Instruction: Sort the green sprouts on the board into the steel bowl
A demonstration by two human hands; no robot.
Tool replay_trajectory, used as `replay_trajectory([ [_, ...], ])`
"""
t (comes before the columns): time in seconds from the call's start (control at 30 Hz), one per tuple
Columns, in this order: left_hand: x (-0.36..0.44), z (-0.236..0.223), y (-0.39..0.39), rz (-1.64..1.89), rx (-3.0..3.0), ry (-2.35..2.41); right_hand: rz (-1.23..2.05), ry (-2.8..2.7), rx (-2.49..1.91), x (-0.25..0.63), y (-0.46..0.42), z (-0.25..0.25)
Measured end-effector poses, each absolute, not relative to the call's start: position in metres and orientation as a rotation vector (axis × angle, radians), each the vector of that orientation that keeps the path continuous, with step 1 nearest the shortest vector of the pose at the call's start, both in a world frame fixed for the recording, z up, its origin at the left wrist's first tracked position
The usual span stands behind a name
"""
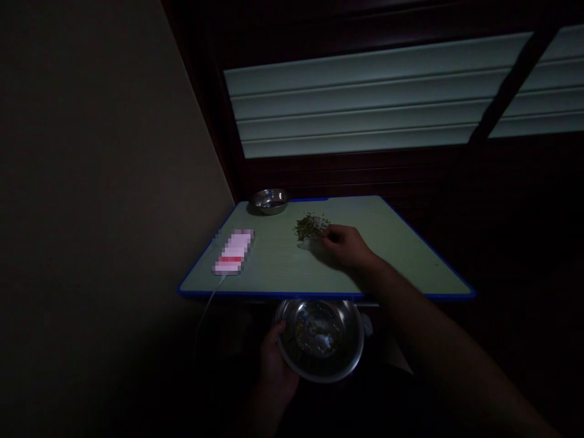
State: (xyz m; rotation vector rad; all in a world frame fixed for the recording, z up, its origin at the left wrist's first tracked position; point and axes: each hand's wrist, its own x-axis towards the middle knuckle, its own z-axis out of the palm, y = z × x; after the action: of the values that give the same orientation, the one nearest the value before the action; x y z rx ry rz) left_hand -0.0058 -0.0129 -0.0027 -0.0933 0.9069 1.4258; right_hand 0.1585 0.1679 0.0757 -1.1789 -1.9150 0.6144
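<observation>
My left hand grips the rim of a metal bowl, holding it just below the table's front edge. Some small yellowish-green bits lie in that bowl. Over the table, my right hand has its fingertips pinched together at the near right edge of a loose pile of small greenish grains. Whatever sits between those fingertips is too small and dark to make out.
The pale green table has a blue rim. At its back left stands a second metal bowl. A phone with a lit, blurred screen lies at the left, its white cable hanging over the front edge. A wall rises at the left.
</observation>
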Motion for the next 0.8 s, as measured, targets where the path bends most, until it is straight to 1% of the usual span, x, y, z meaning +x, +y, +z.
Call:
replay_trajectory([
  [0.1,-0.006,-0.0031,-0.0132,1.41,-0.092,0.905,0.446,-1.994,-1.234,0.16,0.1701,0.0736],
  [0.37,-0.0045,0.0007,-0.0139,1.413,-0.098,0.923,0.387,-2.145,-1.284,0.1613,0.1721,0.0709],
  [0.8,-0.0051,-0.0007,-0.0132,1.405,-0.097,0.918,0.372,-1.643,-1.514,0.1665,0.1758,0.0784],
])
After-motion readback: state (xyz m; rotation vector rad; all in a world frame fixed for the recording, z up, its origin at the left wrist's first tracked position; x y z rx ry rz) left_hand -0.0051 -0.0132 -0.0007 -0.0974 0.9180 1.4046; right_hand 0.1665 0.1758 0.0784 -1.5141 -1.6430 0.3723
